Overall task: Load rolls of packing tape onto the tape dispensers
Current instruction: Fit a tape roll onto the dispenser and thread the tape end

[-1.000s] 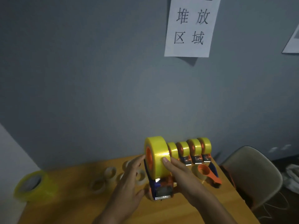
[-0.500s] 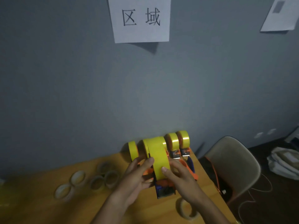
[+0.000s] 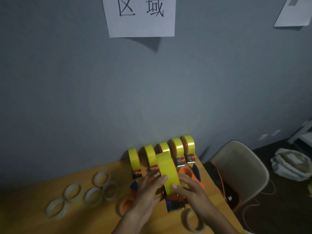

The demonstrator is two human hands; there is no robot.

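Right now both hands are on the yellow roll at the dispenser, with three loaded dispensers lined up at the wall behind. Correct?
Not three: the head view shows five loaded dispensers at the wall. Both the left hand and right hand are on the yellow roll.

A yellow tape roll (image 3: 167, 173) stood on edge in an orange and blue dispenser (image 3: 175, 200) near the table's front. Behind it, five loaded dispensers (image 3: 162, 154) lined the wall, rolls upright.

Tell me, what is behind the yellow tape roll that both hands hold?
Behind the yellow tape roll a row of loaded dispensers stands against the wall. The roll covers part of the middle one.
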